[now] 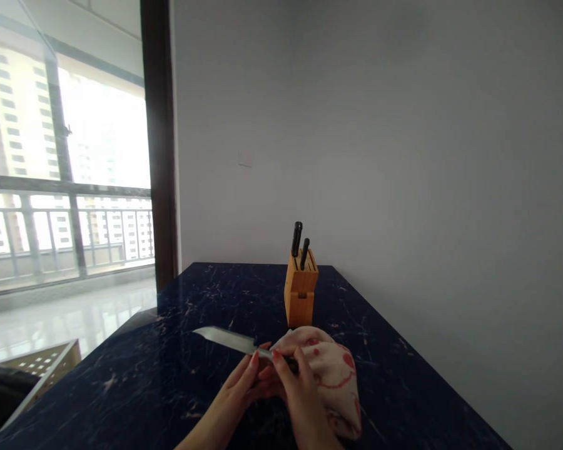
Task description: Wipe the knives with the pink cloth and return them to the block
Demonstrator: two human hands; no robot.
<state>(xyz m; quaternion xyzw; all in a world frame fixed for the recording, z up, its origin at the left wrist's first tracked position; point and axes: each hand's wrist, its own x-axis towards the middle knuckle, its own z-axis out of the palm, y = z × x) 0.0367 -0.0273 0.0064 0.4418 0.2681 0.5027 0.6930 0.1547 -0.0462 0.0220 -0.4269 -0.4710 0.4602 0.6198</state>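
A kitchen knife (228,339) is held above the dark table, its blade pointing left and its dark handle toward the right. My left hand (244,381) is closed round the handle close to the blade. Farther along the same handle, my right hand (293,381) grips it with thumb and fingers. A white cloth with red patterns (335,381) lies bunched beside my right hand; whether the hand touches it I cannot tell. Just beyond the cloth stands a wooden knife block (301,294), with two black-handled knives (297,239) upright in its slots.
The dark blue marbled table (234,287) reaches back to a grey wall (380,156). At the lower left is a pale perforated chair (51,369) with something dark on it. A glass door and a balcony railing (112,231) are on the left.
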